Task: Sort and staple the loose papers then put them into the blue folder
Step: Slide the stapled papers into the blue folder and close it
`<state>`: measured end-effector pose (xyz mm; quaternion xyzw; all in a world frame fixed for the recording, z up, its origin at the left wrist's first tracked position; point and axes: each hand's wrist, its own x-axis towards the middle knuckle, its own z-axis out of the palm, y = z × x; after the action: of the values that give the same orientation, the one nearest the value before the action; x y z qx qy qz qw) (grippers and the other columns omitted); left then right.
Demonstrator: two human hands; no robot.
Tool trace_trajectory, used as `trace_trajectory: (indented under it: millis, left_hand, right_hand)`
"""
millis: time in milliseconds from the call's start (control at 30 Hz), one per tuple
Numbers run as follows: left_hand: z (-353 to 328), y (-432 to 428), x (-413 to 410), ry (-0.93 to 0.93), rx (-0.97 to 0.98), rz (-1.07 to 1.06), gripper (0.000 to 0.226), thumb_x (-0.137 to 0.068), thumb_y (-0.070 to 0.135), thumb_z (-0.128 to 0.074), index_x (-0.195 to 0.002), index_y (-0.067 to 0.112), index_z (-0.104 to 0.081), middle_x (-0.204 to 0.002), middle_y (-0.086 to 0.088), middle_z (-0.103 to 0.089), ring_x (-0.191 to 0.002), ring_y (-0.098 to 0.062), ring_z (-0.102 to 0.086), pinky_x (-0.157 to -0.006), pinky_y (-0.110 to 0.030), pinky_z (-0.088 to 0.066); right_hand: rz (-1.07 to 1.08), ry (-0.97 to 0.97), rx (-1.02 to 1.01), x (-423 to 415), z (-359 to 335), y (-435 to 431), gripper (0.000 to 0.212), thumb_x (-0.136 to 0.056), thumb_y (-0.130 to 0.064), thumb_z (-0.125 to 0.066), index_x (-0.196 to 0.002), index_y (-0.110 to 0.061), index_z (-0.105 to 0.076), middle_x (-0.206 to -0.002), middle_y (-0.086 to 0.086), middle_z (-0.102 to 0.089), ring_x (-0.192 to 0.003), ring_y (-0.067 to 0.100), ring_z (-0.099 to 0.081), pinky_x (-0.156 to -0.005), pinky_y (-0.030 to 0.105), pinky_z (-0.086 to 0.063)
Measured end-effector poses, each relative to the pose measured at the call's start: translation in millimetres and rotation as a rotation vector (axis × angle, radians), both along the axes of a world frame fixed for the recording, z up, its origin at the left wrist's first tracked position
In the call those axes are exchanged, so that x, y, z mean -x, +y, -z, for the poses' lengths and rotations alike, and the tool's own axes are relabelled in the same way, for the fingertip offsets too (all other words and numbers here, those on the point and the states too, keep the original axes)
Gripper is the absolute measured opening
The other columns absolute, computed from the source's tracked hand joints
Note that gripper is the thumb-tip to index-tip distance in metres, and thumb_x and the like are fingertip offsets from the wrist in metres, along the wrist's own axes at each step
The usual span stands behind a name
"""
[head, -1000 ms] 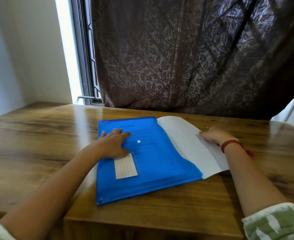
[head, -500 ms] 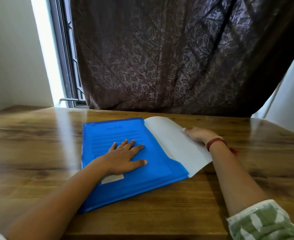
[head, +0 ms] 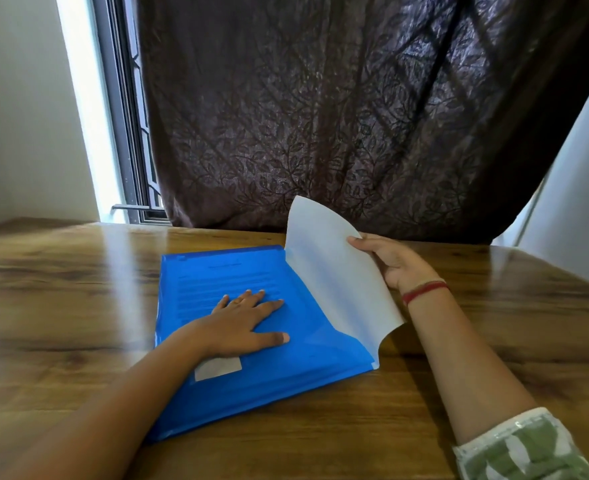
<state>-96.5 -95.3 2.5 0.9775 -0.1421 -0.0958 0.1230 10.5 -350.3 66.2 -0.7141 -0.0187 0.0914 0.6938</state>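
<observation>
Well to the left of the blue folder (head: 320,341), daylight is coming through a window (head: 126,133) beyond the far edge of the wooden table (head: 61,289). The folder is lying flat on the table, its long sides running slightly askew to the table's near edge.

The left hand (head: 241,323) is pressing palm-down on the middle of the folder's cover, with its fingers (head: 272,304) lying straight and spread apart and the thumb pointing out to the right. Just beneath the wrist, a white label (head: 218,368) is showing on the cover. Printed papers (head: 216,282) are sitting inside the folder, their lines of text showing faintly through the blue plastic (too blurred to read).

Along the folder's right edge, a pale flap (head: 334,271) is standing up off the table and curling over toward the cover. The right hand (head: 397,261) is pinching the flap's outer edge: the thumb is touching that edge, while the other fingertips are hiding behind the sheet. A red band (head: 422,291) is circling that wrist, and a green-and-white sleeve (head: 521,448) is showing right of the folder, at the near corner.

Behind the folder, a dark leaf-patterned curtain (head: 320,116) is hanging down to the table's far edge.
</observation>
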Motion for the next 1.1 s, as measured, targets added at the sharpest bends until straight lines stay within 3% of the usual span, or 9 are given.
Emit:
trace_trajectory:
  millis: [100,133,200,300,400,533,600,667,1100]
  left_hand:
    - [-4.0,11.0,-5.2,-0.036,0.270,-0.086,0.105,-0.060,0.082,-0.057,-0.148,0.032,-0.033,-0.154,0.003,-0.027,-0.142,-0.014,-0.026,-0.114,-0.029,-0.018]
    - [-4.7,17.1,-10.3,-0.101,0.358,-0.159,0.091,-0.066,0.065,-0.073,-0.143,0.027,-0.042,-0.148,0.003,-0.036,-0.136,-0.014,-0.035,-0.109,-0.025,-0.026]
    - [-3.6,33.8,-19.5,-0.240,0.443,-0.309,0.066,-0.072,0.035,-0.084,-0.130,0.020,-0.057,-0.139,-0.002,-0.050,-0.123,-0.018,-0.049,-0.100,-0.025,-0.038]
    - [-2.0,46.6,-24.1,-0.256,0.414,-0.393,0.051,-0.069,0.033,-0.087,-0.113,0.016,-0.068,-0.117,0.001,-0.063,-0.098,-0.012,-0.054,-0.083,-0.021,-0.040]
    - [-4.5,46.7,-23.6,-0.241,0.454,-0.403,0.045,-0.068,0.032,-0.088,-0.107,0.016,-0.073,-0.102,0.007,-0.061,-0.087,-0.006,-0.052,-0.078,-0.017,-0.038]
    - [-3.2,51.4,-26.4,-0.256,0.492,-0.410,0.037,-0.069,0.029,-0.087,-0.102,0.017,-0.076,-0.100,0.007,-0.065,-0.075,-0.001,-0.052,-0.075,-0.017,-0.038]
    - [-2.4,53.4,-27.2,-0.243,0.498,-0.406,0.033,-0.071,0.028,-0.086,-0.101,0.019,-0.076,-0.104,0.006,-0.067,-0.078,-0.002,-0.054,-0.077,-0.018,-0.039]
    - [-2.6,55.1,-28.2,-0.225,0.507,-0.394,0.030,-0.073,0.025,-0.084,-0.101,0.019,-0.076,-0.109,0.004,-0.067,-0.086,-0.006,-0.057,-0.079,-0.020,-0.040]
    - [-2.5,62.1,-32.7,-0.171,0.495,-0.349,0.027,-0.082,0.018,-0.077,-0.108,0.018,-0.074,-0.122,0.000,-0.063,-0.105,-0.014,-0.056,-0.087,-0.023,-0.040]
  right_hand:
    - [-0.070,-0.053,-0.016,7.4,-3.0,23.2,0.020,-0.085,-0.012,-0.068,-0.105,-0.010,-0.069,-0.100,0.013,-0.070,-0.086,0.025,-0.066,-0.079,0.035,-0.058]
    - [-0.082,-0.072,0.001,10.6,-3.5,30.3,0.021,-0.086,-0.010,-0.067,-0.107,-0.009,-0.069,-0.098,0.013,-0.070,-0.081,0.024,-0.066,-0.071,0.032,-0.058]
    - [-0.123,-0.085,0.074,19.0,-4.4,46.0,0.026,-0.086,-0.012,-0.068,-0.112,-0.012,-0.069,-0.098,0.011,-0.071,-0.079,0.023,-0.067,-0.067,0.031,-0.058]
    - [-0.218,-0.098,0.183,29.3,-5.2,67.5,0.025,-0.087,-0.007,-0.065,-0.112,-0.011,-0.069,-0.094,0.011,-0.070,-0.071,0.019,-0.065,-0.066,0.028,-0.056]
    - [-0.284,-0.174,0.348,38.8,1.1,91.6,0.026,-0.087,0.005,-0.062,-0.111,-0.001,-0.067,-0.090,0.010,-0.068,-0.055,0.005,-0.062,-0.056,0.015,-0.052]
    - [-0.391,-0.313,0.732,40.7,17.8,120.9,0.029,-0.085,0.001,-0.064,-0.114,-0.002,-0.069,-0.117,0.012,-0.068,-0.092,0.015,-0.061,-0.082,0.025,-0.046]
    - [-0.404,-0.360,0.900,41.6,22.2,132.4,0.033,-0.086,-0.005,-0.064,-0.118,-0.008,-0.069,-0.119,0.006,-0.067,-0.105,0.018,-0.060,-0.088,0.026,-0.046]
    - [-0.386,-0.392,0.979,42.7,25.0,140.6,0.032,-0.088,-0.007,-0.061,-0.119,-0.011,-0.069,-0.117,0.004,-0.068,-0.104,0.019,-0.060,-0.082,0.025,-0.045]
    - [-0.305,-0.556,1.172,59.6,26.8,149.9,0.026,-0.094,-0.012,-0.056,-0.117,-0.012,-0.069,-0.113,0.005,-0.067,-0.095,0.020,-0.059,-0.077,0.027,-0.048]
